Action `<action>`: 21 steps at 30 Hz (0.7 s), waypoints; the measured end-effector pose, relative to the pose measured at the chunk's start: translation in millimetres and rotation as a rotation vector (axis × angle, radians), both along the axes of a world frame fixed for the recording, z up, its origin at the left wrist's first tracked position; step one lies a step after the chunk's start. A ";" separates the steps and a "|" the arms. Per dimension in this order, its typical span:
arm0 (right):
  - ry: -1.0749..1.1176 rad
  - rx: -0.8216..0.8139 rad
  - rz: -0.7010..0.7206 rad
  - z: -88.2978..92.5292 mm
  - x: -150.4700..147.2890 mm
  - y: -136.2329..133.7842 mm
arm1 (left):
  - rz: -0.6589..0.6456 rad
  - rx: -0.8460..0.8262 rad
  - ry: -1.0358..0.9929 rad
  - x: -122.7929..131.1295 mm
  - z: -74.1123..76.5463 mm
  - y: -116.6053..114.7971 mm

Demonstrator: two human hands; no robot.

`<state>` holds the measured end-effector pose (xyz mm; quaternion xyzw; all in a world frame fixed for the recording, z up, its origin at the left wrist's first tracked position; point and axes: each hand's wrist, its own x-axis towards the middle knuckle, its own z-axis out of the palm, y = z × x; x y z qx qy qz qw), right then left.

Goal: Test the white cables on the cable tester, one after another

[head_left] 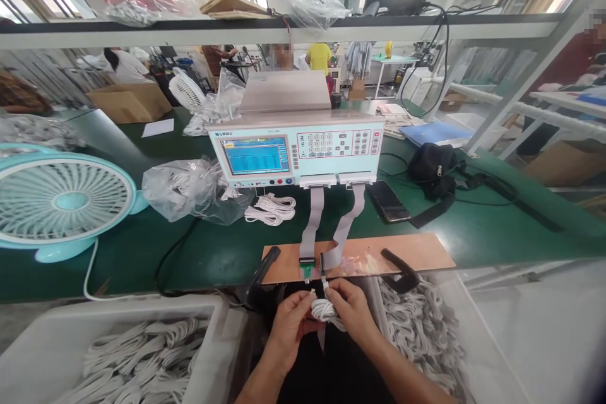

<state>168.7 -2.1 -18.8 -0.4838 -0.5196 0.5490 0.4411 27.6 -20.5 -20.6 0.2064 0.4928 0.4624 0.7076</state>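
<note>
A coiled white cable [324,310] hangs between my two hands just below the bench edge. My left hand [294,317] is closed, pinching one plug end of it below a small green circuit board [307,270]. With thumb and fingers together, my right hand [351,307] grips the other plug end, close under the second ribbon connector [323,263]. Whether that plug is seated in the connector I cannot tell. Two grey ribbon cables [312,222] run from these connectors up to a cable tester [296,150] with a lit blue screen.
An orange-brown board [360,255] lies along the bench edge, with black clamps [400,271] on it. Bins of white cables stand left [215,322] and right [466,303]. A blue fan [71,202], a cable bundle [271,209], a phone [388,201] and a black bag [432,164] are on the bench.
</note>
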 end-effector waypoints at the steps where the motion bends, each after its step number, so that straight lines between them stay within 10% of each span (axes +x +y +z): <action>1: -0.010 0.010 0.002 1.0 0.4 0.1 | -0.007 0.018 0.022 0.0 0.2 0.0; 12: 0.249 -0.278 -0.092 8.2 -11.9 1.2 | -0.285 0.293 0.306 -16.1 11.6 9.0; 21: 0.334 -0.313 -0.059 12.0 -11.7 0.9 | 0.019 0.349 0.335 -1.8 -2.4 8.6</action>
